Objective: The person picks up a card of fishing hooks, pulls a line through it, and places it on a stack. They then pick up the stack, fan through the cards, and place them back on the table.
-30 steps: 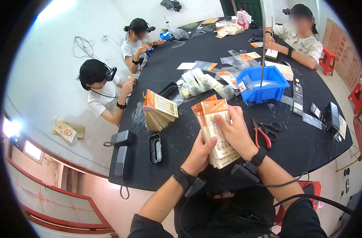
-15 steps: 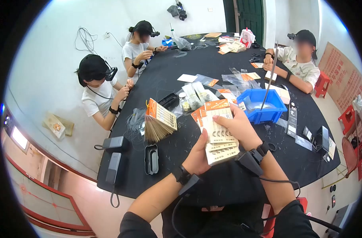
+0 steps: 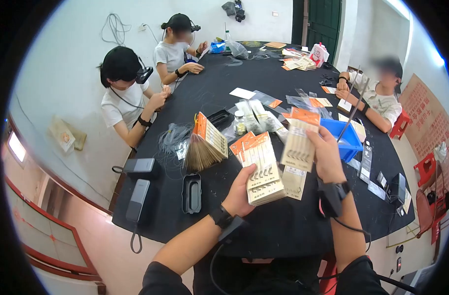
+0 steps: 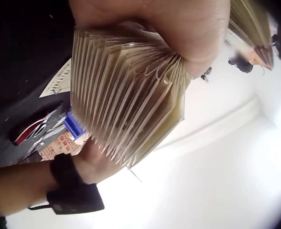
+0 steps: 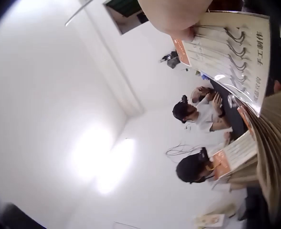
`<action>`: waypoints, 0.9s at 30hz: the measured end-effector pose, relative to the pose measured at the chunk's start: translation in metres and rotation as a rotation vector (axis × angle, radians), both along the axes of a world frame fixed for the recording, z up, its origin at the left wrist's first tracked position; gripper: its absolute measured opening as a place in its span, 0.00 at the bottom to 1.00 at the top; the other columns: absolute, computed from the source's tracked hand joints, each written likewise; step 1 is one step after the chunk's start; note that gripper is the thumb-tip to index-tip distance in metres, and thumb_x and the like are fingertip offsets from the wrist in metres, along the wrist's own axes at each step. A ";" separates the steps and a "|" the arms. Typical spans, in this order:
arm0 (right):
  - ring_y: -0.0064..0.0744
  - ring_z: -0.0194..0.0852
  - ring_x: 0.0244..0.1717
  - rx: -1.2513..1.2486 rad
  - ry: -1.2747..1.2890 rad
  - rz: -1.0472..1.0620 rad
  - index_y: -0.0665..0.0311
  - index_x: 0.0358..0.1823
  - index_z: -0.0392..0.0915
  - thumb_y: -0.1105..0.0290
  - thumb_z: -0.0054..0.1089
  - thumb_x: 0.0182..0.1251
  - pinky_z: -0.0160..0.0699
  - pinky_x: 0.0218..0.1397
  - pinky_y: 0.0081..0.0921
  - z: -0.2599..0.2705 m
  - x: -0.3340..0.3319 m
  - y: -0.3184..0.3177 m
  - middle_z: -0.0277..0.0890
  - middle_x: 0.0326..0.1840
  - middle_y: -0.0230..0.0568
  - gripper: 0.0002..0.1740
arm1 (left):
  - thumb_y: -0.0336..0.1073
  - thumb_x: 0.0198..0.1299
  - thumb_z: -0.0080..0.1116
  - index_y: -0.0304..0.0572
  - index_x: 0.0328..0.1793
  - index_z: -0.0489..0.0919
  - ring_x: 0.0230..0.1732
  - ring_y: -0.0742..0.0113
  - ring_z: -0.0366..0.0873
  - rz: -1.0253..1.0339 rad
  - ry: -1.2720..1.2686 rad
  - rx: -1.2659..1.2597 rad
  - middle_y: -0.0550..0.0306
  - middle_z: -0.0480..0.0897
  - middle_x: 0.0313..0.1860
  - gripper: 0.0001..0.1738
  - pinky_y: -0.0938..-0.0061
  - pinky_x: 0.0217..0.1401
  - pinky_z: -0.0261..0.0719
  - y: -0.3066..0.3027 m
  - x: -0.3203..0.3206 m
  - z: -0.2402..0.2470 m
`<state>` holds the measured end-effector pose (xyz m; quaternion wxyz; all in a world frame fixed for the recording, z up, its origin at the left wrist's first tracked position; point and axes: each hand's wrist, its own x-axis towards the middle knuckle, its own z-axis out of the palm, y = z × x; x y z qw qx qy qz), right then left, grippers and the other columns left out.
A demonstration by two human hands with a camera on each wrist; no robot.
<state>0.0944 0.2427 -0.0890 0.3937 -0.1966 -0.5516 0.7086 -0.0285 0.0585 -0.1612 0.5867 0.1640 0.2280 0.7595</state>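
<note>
Hook-filled packets have separated: the left hand grips one stack, the right hand another; a jar holds yellowish contents.

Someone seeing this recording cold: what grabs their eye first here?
Probably the orange-topped hook cards: a thick stack in the left hand, and more cards held up beside it in the right hand. Left of them on the black table, a fanned bundle of similar cards stands out, as does the bright blue bin behind the right hand.
</note>
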 end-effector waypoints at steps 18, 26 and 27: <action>0.24 0.84 0.43 -0.041 -0.603 0.296 0.74 0.57 0.76 0.76 0.55 0.71 0.83 0.50 0.23 -0.039 0.053 -0.037 0.84 0.49 0.40 0.16 | 0.49 0.73 0.43 0.35 0.76 0.63 0.66 0.52 0.77 0.048 -0.026 0.113 0.42 0.75 0.69 0.32 0.52 0.69 0.77 -0.006 -0.030 0.005; 0.18 0.77 0.31 0.246 -0.674 0.234 0.74 0.46 0.82 0.71 0.69 0.63 0.74 0.35 0.19 -0.037 0.053 -0.043 0.82 0.31 0.33 0.14 | 0.49 0.72 0.45 0.32 0.74 0.64 0.62 0.51 0.80 0.047 -0.085 0.082 0.42 0.77 0.64 0.32 0.53 0.66 0.79 -0.002 -0.034 -0.002; 0.19 0.77 0.31 0.377 -0.779 0.240 0.74 0.46 0.82 0.70 0.70 0.62 0.75 0.35 0.20 -0.036 0.053 -0.047 0.81 0.30 0.34 0.16 | 0.48 0.72 0.45 0.32 0.73 0.65 0.62 0.51 0.80 0.066 -0.079 0.066 0.42 0.78 0.63 0.32 0.54 0.66 0.80 -0.001 -0.034 -0.002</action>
